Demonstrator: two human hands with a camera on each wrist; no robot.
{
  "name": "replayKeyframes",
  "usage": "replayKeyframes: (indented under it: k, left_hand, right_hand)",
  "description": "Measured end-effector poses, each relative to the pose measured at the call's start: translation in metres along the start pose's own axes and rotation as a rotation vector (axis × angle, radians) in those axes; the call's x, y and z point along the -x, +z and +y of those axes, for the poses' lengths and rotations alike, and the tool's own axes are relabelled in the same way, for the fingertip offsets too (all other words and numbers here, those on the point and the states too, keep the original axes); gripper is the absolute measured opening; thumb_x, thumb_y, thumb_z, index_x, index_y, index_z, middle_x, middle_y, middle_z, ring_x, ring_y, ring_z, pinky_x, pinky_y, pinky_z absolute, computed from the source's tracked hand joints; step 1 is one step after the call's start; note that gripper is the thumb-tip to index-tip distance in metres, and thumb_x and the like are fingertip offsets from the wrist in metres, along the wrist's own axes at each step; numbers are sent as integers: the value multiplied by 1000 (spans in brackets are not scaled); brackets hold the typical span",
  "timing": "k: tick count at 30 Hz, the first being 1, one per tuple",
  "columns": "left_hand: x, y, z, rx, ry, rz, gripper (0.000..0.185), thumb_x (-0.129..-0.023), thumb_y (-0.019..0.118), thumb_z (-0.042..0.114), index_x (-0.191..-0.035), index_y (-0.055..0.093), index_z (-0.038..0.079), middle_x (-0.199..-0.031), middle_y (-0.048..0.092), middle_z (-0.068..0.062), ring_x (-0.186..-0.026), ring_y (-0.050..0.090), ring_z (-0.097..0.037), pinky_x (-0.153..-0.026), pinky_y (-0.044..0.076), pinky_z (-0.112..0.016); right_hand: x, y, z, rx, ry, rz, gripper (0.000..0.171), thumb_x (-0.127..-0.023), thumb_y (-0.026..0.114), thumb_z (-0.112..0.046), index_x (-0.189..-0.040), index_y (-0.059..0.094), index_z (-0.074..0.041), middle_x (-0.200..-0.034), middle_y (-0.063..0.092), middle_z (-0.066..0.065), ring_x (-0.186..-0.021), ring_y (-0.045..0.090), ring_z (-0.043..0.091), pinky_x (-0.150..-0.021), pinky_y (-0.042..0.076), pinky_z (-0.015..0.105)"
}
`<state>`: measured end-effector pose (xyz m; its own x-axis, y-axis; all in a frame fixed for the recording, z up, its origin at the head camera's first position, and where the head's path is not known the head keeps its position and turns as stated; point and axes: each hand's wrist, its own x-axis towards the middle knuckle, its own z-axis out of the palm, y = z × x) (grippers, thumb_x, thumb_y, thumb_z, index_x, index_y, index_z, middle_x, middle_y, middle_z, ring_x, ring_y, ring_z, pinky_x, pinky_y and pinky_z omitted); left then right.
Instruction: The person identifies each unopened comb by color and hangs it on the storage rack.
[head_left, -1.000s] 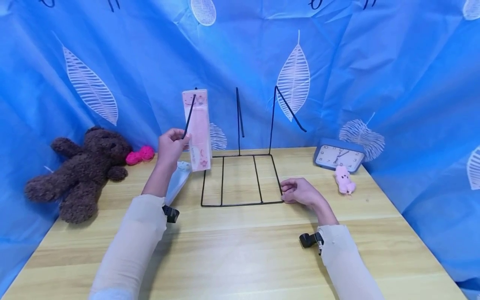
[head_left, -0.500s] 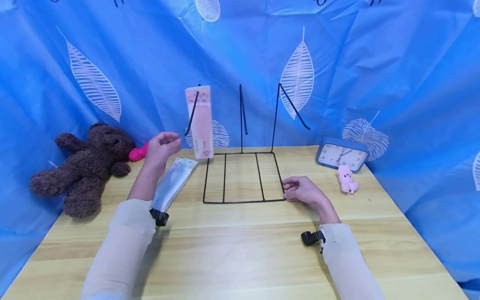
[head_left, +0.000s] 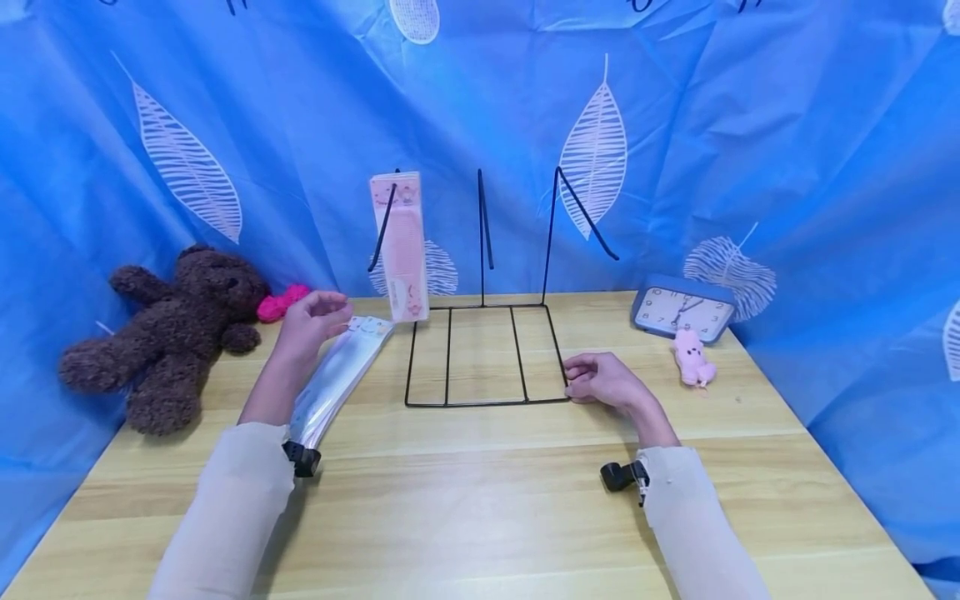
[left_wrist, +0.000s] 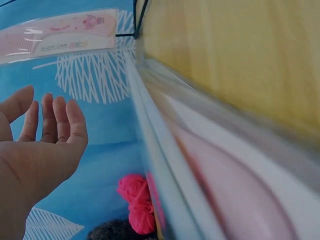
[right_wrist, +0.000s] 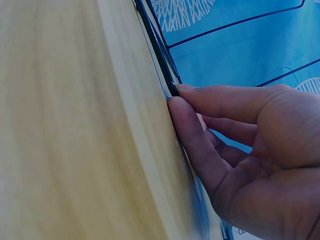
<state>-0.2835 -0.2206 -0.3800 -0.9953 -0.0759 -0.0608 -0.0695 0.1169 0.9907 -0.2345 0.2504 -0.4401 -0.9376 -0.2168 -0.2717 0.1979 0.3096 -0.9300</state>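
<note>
A black wire rack (head_left: 483, 354) stands on the wooden table (head_left: 480, 500) with three upright hooks. A pink comb packet (head_left: 400, 246) hangs on the left hook, also seen in the left wrist view as the pink comb packet (left_wrist: 60, 32). My left hand (head_left: 318, 312) is open and holds nothing, just above the top end of a clear packet (head_left: 337, 375) that lies flat on the table. In the left wrist view my left hand (left_wrist: 47, 125) shows straight fingers. My right hand (head_left: 581, 382) pinches the rack's front right corner; its fingertips (right_wrist: 177, 102) touch the black wire (right_wrist: 157, 47).
A brown teddy bear (head_left: 168, 333) and a pink yarn piece (head_left: 281, 302) lie at the left. A blue clock (head_left: 678, 310) and a small pink plush toy (head_left: 692, 357) sit at the right. Blue leaf-print cloth (head_left: 750, 125) walls the table in.
My left hand has let go of the pink comb packet, which now hangs on the left hook, and has come down toward the clear packet. The right hand has stayed put.
</note>
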Motion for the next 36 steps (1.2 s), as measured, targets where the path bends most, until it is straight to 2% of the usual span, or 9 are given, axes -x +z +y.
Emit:
replayKeyframes:
  k: [4,6,10,13,19,23,28,31,36]
  left_hand:
    - [3,-8,-7,-9,-13,-20,29,-100,67,17,-126,56,11,-123,55,-6,-111,58,-17,-107,44,-46]
    - [5,-12,-9,-19,-17,-30,37,-100,68,19,-132,54,8,-124,55,-6,-111,58,-16,-107,44,-45]
    - [7,-19,-12,-62,-17,-60,41,-99,68,17,-134,52,5,-123,56,-7,-105,59,-11,-99,50,-34]
    - [10,-24,-16,-115,-29,-81,44,-98,69,16,-137,50,3,-127,56,-12,-104,59,-12,-92,51,-27]
    - [17,-35,-27,-235,-76,-176,65,-97,72,22,-149,41,1,-143,49,-22,-111,55,-19,-94,47,-36]
    - [20,-41,-33,-293,-59,-205,66,-93,76,22,-145,43,-2,-143,48,-24,-115,51,-25,-92,44,-36]
    - [21,-45,-37,-361,-95,-212,67,-89,81,25,-139,46,-3,-142,48,-25,-122,47,-34,-92,41,-39]
    - [23,-45,-38,-410,-111,-236,66,-88,81,26,-138,47,-2,-141,49,-26,-123,47,-36,-92,41,-41]
    - [23,-45,-40,-482,-116,-230,62,-88,81,24,-135,49,-2,-137,51,-26,-121,48,-37,-92,40,-40]
  right_hand:
    - [0,1,1,-2,2,0,62,-85,69,15,-141,45,14,-119,53,22,-95,62,24,-84,58,35]
    - [0,1,1,-1,4,2,61,-85,69,16,-141,45,14,-118,53,22,-94,62,24,-83,58,35]
    - [1,0,0,-3,2,4,61,-85,68,15,-141,45,14,-117,53,21,-92,63,23,-84,58,35]
    - [1,-1,0,-1,-4,-1,61,-86,68,15,-142,44,15,-117,52,22,-92,63,23,-84,58,35]
    - [1,-1,-1,-2,3,-1,61,-85,68,15,-142,44,14,-118,52,22,-93,62,24,-84,58,35]
    - [0,0,-1,-4,4,-1,62,-85,69,15,-142,44,14,-118,52,22,-94,62,24,-84,58,35]
    - [0,0,-1,-5,-2,-1,62,-85,69,15,-142,44,15,-117,52,22,-93,62,23,-84,58,35]
    - [0,0,0,-9,4,2,62,-85,69,15,-141,45,14,-117,52,21,-94,61,23,-84,58,35]
    - [-1,1,1,-10,4,-1,62,-84,70,15,-141,45,14,-118,53,22,-95,61,24,-84,58,36]
